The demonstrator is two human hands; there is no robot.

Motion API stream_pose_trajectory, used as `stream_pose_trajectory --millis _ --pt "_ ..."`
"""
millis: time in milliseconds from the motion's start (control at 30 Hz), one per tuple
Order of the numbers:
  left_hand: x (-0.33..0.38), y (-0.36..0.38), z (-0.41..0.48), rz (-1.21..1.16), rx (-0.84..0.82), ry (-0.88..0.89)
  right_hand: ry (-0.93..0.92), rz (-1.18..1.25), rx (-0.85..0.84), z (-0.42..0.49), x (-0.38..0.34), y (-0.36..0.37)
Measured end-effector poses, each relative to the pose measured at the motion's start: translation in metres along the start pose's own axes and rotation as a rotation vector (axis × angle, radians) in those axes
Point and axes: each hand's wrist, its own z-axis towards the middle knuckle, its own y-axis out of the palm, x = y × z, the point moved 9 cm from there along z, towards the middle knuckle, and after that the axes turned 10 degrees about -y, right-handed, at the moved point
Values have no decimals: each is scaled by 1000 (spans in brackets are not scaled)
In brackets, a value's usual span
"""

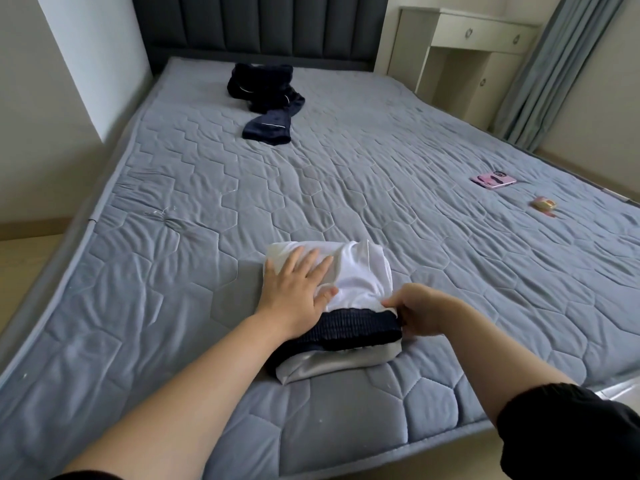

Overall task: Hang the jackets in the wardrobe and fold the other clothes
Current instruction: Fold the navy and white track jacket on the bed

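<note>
Folding in hand: left hand presses flat on the white garment at the bed's near edge; right hand pinches its dark waistband; next, probably one more fold; dark clothes wait near the headboard.

head view, looking forward-down over bed, hands close.

Open mattress stretches between the folded bundle at the near edge and the dark clothes by the head edge. A pink phone and a small trinket lie near the right edge.
</note>
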Motion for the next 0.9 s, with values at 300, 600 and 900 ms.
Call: stream_pose_trajectory --millis 300,600,900 --pt "7 15 -7 65 -98 -14 -509 -282 600 9 -85 -27" --pt "2 20 -15 35 -103 -42 -270 -447 708 19 -53 -46" --pt "1 14 -19 -11 -62 -56 -718 -914 618 -7 -98 25"
